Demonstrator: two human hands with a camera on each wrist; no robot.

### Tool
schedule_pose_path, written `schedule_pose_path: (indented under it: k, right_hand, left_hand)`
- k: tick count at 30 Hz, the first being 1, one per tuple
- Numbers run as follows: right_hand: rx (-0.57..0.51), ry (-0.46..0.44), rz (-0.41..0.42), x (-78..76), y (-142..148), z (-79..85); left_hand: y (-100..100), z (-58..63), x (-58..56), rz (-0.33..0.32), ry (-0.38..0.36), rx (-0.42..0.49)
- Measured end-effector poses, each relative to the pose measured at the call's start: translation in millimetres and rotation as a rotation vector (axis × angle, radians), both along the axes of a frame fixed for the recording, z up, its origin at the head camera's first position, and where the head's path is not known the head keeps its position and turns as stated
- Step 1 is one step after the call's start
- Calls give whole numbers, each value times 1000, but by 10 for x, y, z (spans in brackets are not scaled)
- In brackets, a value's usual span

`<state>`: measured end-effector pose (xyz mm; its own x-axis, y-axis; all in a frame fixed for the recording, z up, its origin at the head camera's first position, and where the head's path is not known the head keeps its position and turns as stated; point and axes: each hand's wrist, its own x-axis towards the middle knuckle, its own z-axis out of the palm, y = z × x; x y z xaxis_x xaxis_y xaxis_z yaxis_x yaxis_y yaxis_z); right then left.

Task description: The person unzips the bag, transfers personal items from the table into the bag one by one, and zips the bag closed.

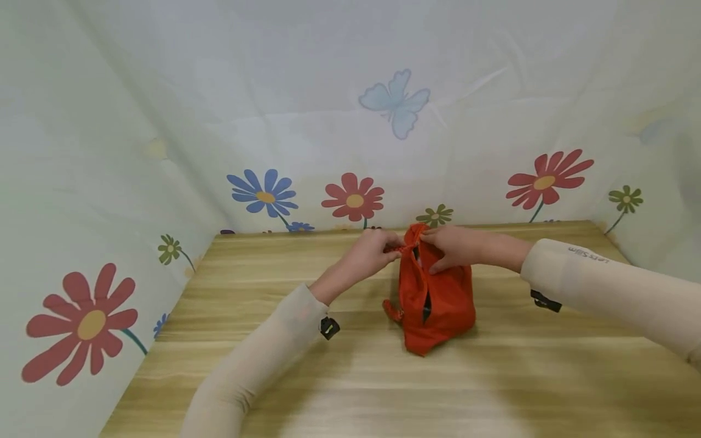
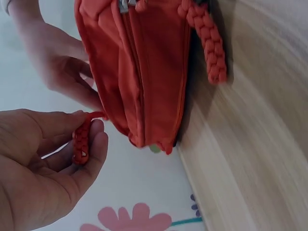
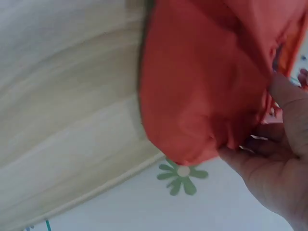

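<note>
A red fabric zip bag point(image 1: 449, 298) stands on the wooden table, its top reaching the far edge in the head view. My left hand point(image 1: 367, 255) is at the bag's upper left. In the left wrist view its thumb and fingers pinch a braided red zipper pull point(image 2: 81, 144), whose cord runs to the bag. A second braided pull point(image 2: 210, 48) hangs loose lower on the bag. From the other side, my right hand point(image 1: 457, 246) grips the fabric near the top, thumb and fingers on the cloth point(image 3: 207, 96). A dark gap shows along the bag's front; its contents are hidden.
The wood-grain table point(image 1: 306, 377) extends around the bag on all sides. Behind it and to the sides hangs a pale curtain point(image 1: 306, 140) printed with flowers and a butterfly. Black straps sit at both sleeve cuffs.
</note>
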<state>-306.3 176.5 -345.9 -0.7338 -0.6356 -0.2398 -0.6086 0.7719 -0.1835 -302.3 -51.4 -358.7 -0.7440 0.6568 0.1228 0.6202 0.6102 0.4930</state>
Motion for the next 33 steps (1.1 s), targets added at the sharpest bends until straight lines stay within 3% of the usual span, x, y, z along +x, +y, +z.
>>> schedule_pose_path:
  k: [8,12,14,21,27,33]
  right_hand:
    - [38,155,41,23,-78,-128]
    - [27,155,47,39,-67,-114]
    - [37,140,50,68,-58,-82]
    - [76,-49,-25,290,-100,-71]
    - [94,48,-33,261,-161,-237]
    - [76,120,-42,-5,-115,-289]
  left_hand:
    - [0,41,204,-33,-6,-77]
    - [-64,-18,270,-38,-18,-76]
    - [-112,-70,265,-29,-12,-55]
    - [-296,-201,248,-4,32,-56]
    - [-248,-160,229,-25,50,-45]
    - [-92,-146,4,26,24,-21]
